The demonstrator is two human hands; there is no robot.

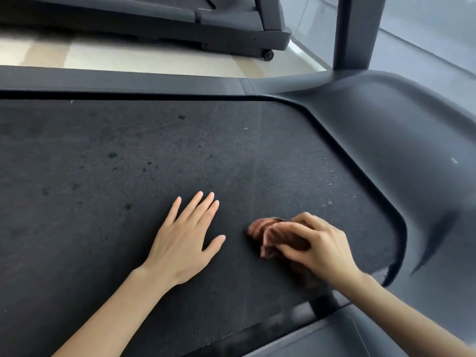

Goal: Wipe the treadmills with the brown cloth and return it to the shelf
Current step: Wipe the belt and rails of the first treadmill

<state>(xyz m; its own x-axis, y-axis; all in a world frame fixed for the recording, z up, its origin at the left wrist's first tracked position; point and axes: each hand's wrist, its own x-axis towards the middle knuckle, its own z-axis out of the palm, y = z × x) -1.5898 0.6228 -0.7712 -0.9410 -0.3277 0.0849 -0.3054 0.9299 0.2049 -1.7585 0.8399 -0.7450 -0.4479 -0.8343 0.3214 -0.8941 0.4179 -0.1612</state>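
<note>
Brown cloth [268,237] is bunched into a crumpled, ribbed-looking wad on the treadmill belt [128,163], near the belt's rounded end at right. My right hand [319,247] grips it from above, fingers [291,228] curled over the fabric & thumb pinching the near edge. A soft fold pokes out left of the knuckles.

Left hand [185,240] lies palm-down on the belt just beside the cloth, not touching it, its fingers [201,207] straight & slightly spread.

The belt is dark grey, grainy & matte, w/ darker round spots and a few pale specks. A smooth dark plastic motor cover [412,150] curves round its end. A straight side rail [116,81] runs along the far edge. A flat-sided upright post [358,32] rises from the cover. Beyond, a 2nd treadmill [154,19] w/ a small black wheel [268,54] sits on pale wood-look floor [103,55].
</note>
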